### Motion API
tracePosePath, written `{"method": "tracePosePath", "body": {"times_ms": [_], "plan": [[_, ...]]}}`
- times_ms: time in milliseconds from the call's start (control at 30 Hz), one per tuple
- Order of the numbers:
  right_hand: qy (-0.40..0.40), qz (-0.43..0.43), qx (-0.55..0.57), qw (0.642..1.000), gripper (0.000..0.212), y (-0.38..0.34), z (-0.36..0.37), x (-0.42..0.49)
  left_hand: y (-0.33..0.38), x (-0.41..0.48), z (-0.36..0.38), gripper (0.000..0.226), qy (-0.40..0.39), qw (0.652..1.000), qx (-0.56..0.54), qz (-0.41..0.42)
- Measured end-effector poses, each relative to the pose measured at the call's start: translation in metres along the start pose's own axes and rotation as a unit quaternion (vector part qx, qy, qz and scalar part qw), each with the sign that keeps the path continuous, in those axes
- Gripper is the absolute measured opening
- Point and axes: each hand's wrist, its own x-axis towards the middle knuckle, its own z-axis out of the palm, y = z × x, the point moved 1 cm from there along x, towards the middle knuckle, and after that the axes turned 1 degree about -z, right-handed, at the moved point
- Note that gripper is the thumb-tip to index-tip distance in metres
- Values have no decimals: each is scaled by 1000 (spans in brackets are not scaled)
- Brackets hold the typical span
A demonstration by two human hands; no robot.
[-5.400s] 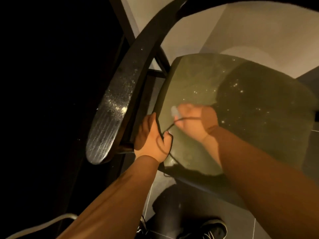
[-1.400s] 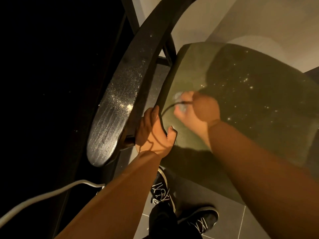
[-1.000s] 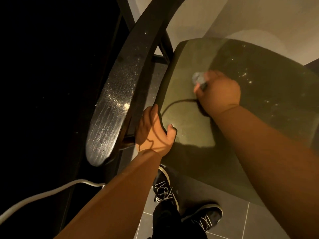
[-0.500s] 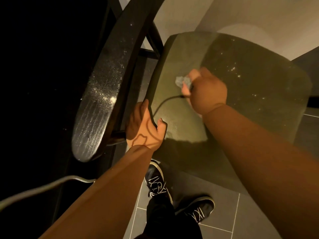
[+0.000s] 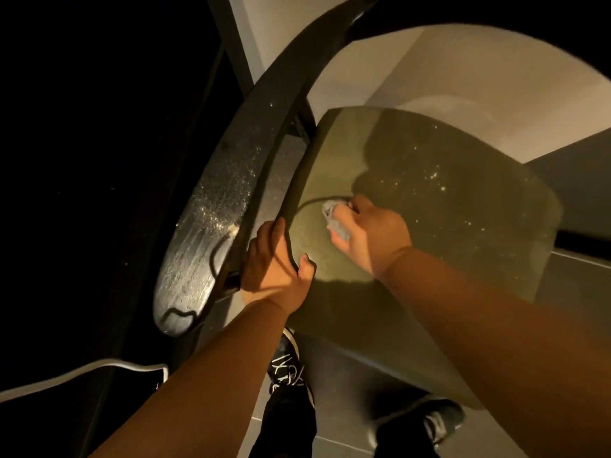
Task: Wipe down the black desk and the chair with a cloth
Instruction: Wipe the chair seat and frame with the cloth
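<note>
On padded seat (image 5: 429,200), crumpled cloth (image 5: 335,219).

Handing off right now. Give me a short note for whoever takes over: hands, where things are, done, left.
Left hand grips the near left edge of the seat.
Right hand holds the grey cloth pressed on the seat, left of middle.
Done: seat around the cloth looks free of specks.
Left: white specks on the seat's far right part; dusty backrest. Desk too dark to judge.
</note>
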Motion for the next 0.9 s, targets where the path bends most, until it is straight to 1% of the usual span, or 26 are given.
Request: {"method": "tracePosePath", "body": {"times_ms": [33,67,133,167,200,233,267,300,367,400,433,500,567,633,667,700,767,800,867,900], "plan": [[-1,-23,4,1000,30,1,3,2,0,1,1,80,9,1000,-1,1],[-3,-43,5,999,34,6,3,7,-1,2,3,80,17,1000,-1,5],[-25,-91,-16,995,50,20,2,29,-3,0,6,79,37,999,3,13],[-37,-103,-22,994,47,27,-3,45,-3,0,7,78,47,999,5,12],[-37,-103,-19,994,37,35,-8,62,-3,-1,7,78,55,998,7,12],[-35,-78,-22,996,29,43,-14,77,-4,-1,8,78,59,998,10,16],[-21,-42,-27,999,28,52,-20,91,-3,-2,8,79,58,998,12,19],[-3,-8,-20,1000,30,56,-24,99,-2,-3,8,79,55,998,15,19],[32,19,22,999,33,50,-25,100,0,-4,5,78,48,998,26,12],[22,8,42,999,32,39,-23,91,2,-4,3,78,45,998,31,8],[-11,-13,62,998,32,27,-19,78,3,-4,3,78,40,999,34,7],[-66,-87,73,991,31,3,-13,45,7,-3,1,78,33,999,36,-1],[-53,-142,67,986,31,-4,-10,30,8,-2,1,78,28,999,32,-11],[-58,-179,31,982,28,6,-15,49,10,0,-3,77,21,999,23,-23],[-61,-179,3,982,29,16,-17,67,12,2,-5,75,14,999,16,-33],[-33,-163,-21,986,32,30,-21,88,16,8,-7,73,8,999,6,-46],[48,-85,-48,994,34,62,-34,126,28,27,-12,66,21,998,-18,-63],[68,-55,-31,996,33,72,-40,137,36,38,-12,62,29,997,-30,-72],[66,-53,8,996,32,68,-44,142,51,61,-12,58,25,995,-38,-91],[52,-70,21,996,32,58,-41,137,54,68,-12,59,21,994,-27,-101]]}}
